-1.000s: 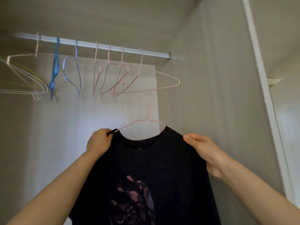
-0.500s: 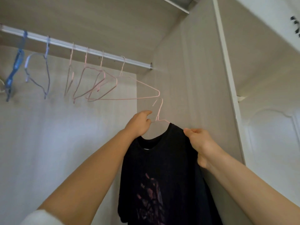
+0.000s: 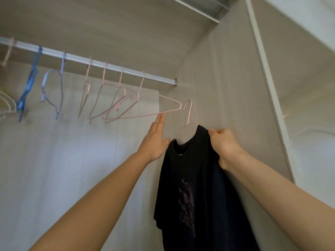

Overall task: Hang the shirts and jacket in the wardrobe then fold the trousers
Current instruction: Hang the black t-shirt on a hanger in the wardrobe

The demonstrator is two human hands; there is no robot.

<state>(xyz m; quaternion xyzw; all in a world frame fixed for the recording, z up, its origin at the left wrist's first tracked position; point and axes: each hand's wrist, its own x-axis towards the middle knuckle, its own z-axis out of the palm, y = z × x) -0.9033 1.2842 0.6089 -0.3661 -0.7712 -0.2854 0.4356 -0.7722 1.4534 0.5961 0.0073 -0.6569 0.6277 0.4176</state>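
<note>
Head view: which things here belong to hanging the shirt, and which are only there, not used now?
In the job: black shirt; its pink hanger; rail; right hand gripping the shirt's shoulder; left hand, fingers straight, at the nearest empty hanger.
Only there: blue hangers; other pink hangers; pale hangers at far left.
</note>
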